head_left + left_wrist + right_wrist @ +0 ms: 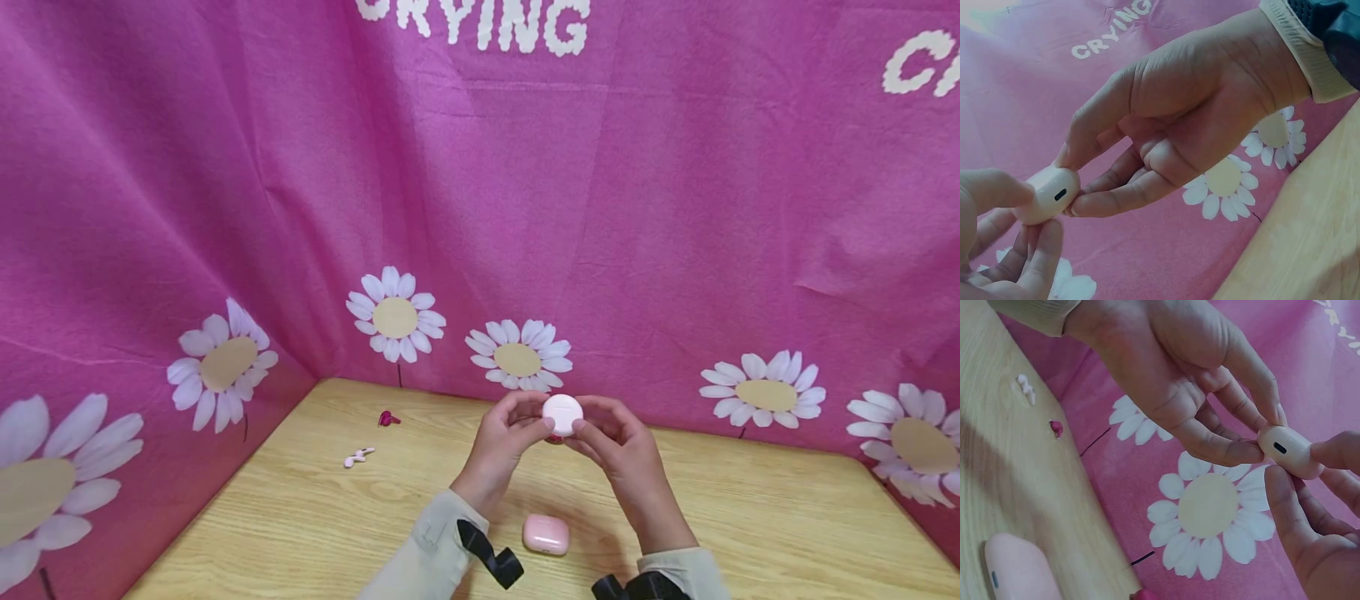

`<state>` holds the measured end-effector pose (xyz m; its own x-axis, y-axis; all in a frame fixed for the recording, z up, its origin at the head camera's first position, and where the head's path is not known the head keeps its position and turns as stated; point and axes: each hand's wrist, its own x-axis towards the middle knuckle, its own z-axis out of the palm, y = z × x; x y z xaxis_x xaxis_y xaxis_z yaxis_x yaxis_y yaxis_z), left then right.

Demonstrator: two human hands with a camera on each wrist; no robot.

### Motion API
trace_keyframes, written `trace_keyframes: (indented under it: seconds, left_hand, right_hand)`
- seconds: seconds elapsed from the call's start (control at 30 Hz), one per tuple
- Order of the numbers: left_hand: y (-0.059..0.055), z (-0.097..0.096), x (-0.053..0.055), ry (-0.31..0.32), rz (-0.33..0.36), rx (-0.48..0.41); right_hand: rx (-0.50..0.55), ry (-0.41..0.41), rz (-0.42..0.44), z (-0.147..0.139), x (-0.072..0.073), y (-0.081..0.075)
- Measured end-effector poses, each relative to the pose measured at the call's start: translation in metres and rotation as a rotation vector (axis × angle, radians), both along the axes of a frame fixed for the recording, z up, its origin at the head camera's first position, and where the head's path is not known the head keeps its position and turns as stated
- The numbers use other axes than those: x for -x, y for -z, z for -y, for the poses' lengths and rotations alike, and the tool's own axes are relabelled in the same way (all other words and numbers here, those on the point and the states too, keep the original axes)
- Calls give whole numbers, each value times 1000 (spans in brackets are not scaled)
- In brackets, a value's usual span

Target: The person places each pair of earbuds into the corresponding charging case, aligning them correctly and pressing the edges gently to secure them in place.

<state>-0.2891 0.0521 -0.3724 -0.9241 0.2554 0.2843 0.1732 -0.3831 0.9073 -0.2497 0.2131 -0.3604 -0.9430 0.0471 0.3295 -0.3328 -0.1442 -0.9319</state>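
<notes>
Both hands hold a round, pale earbud charging case [562,410] up in front of the cloth backdrop. My left hand [497,457] pinches its left side, thumb on the near face and fingers behind. On the right side my right hand [630,454] pinches it the same way. A small dark charging port shows on the case [1054,195] in both wrist views. Below the hands, on the wooden table, lies a glossy pink earbud case [546,534]. Just under the held case, a dark red thing [555,439] peeks out, mostly hidden.
To the left on the table [262,517] lie white earbuds [358,457] and, farther back, magenta earbuds [388,419]. A magenta cloth [525,208] with daisies and white letters hangs behind the table and along its sides.
</notes>
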Motion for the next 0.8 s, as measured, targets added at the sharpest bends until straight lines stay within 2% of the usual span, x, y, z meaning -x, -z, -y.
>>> trace_keyframes:
  seconds: [0.17,0.4,0.8]
  left_hand:
    - [-5,0,-4,72,-34,-42]
    - [-8,1,-7,70,-47,-27]
    - [-9,4,-5,77,-59,-7]
  right_hand:
    - [-20,-20,-29,-3,-4,-6]
    - [-31,-23,-50,-2,-7,-11]
    - [-66,41,-63,3,-7,-11]
